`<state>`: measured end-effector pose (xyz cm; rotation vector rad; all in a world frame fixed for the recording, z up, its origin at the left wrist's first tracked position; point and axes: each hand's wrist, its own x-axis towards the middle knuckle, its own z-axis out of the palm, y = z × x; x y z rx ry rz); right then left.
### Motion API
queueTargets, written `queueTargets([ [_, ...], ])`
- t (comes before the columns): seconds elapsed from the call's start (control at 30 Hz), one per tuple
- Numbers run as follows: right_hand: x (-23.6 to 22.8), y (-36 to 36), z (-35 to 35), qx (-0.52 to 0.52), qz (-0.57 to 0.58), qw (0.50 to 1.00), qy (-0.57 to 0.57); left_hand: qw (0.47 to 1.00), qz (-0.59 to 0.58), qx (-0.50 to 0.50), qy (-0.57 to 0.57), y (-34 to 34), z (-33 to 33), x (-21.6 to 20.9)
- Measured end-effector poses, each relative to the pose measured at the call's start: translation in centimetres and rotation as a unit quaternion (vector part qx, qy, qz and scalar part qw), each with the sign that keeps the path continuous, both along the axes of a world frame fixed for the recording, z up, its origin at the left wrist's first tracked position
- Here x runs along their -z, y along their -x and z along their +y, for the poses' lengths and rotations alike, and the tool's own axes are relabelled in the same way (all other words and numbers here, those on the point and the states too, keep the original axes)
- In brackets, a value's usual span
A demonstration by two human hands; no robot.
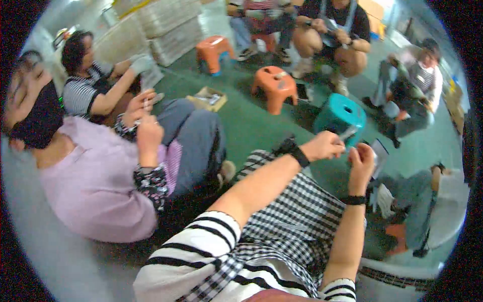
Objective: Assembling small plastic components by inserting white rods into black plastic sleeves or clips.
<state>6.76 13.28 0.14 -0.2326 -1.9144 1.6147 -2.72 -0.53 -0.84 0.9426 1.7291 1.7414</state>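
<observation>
My left hand [326, 146] is closed with a small, thin, pale strip [348, 133] sticking out past its fingertips; blur hides what kind of thing it is. Just to its right, my right hand [362, 160] is raised with fingers bent together. Whatever it may be pinching is too small to make out. A gap separates the two hands, which are held out beyond my black-and-white checked apron [297, 211]. Behind them stands a teal plastic stool [332, 113]. A pale, dark-edged flat object [381, 157] shows beside my right hand.
Orange stools [275, 85] [214, 49] stand on the green floor [241, 128]. An open carton [214, 100] holds small pieces. A person in lilac [100, 176] sits close at left; several others sit around. Wrapped stacks [173, 38] line the back.
</observation>
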Motion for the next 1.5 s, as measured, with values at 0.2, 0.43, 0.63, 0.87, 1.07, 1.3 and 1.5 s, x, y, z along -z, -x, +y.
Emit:
queueTargets([
  [0.2, -0.1, 0.0, 1.0, 0.022, -0.042, 0.98, -0.195, 0.988, 0.132, -0.062, 0.044, 1.0, -0.8, -0.7],
  [0.43, -0.7, -0.2, 1.2, 0.067, -0.048, 0.98, -0.179, 0.983, 0.023, -0.181, 0.022, 1.8, -1.4, -0.9],
  [0.63, 0.4, 1.4, -0.1, 0.062, 0.013, 0.997, -0.049, 0.935, -0.251, -0.176, -0.179, 2.5, -3.5, -0.5],
  [0.87, 0.8, -0.3, -0.2, 0.126, 0.024, 0.99, -0.052, 0.931, -0.305, -0.094, -0.18, -0.9, 0.7, -0.2],
  [1.07, 0.7, 0.4, -1.5, 0.097, 0.024, 0.992, -0.078, 0.928, -0.272, -0.117, -0.226, 0.0, 0.3, -0.5],
  [1.3, 0.0, 0.4, -2.6, 0.068, 0.026, 0.988, -0.136, 0.928, -0.242, -0.162, -0.233, 0.6, -0.6, -0.6],
  [1.5, -0.3, 0.9, -4.9, 0.012, -0.009, 0.993, -0.115, 0.942, -0.202, -0.152, -0.221, 1.3, -3.4, 0.0],
])
